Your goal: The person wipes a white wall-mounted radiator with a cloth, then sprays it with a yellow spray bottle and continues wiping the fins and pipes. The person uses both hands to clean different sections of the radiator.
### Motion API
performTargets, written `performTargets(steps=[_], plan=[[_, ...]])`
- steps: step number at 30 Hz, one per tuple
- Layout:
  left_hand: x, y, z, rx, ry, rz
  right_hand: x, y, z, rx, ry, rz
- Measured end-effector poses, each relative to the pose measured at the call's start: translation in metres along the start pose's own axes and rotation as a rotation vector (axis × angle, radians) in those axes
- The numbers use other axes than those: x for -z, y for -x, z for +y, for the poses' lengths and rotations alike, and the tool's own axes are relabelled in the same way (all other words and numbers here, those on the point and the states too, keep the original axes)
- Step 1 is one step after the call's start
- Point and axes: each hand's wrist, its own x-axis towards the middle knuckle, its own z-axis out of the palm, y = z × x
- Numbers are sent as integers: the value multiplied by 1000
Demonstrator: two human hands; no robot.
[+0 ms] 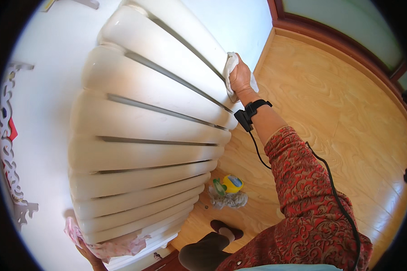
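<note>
A large cream-white radiator (144,119) with rounded columns fills the left and middle of the head view. My right hand (240,77) is closed on a white cloth (232,67), pressed against the radiator's right end by the outermost columns. Part of that cloth hangs past the wrist side of the hand. At the lower left, my left hand (89,256) touches a pink-and-white patterned cloth (120,246) draped over the radiator's near left end. Its fingers are mostly hidden by the cloth and the radiator.
On the wooden floor (321,90) stands a yellow bottle with a green part (233,183), beside a crumpled grey-white rag (228,199). Below it shows a foot in a dark shoe (227,228). White scrollwork (7,144) lines the far left. A red-brown door frame (330,34) borders the upper right.
</note>
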Motion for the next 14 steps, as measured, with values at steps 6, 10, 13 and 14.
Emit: performTargets(steps=[6, 10, 13, 14], plan=[[-12, 5, 17, -116, -248, 25, 2, 38, 67, -152, -9, 41], [-16, 11, 35, -104, -292, -94, -12, 54, 106, -249, -10, 227], [-16, -4, 31, -561, -704, -165, -35, 65, 147, -491, -7, 186], [-9, -6, 29, -600, -790, -162, -41, 68, 164, -660, -6, 139]])
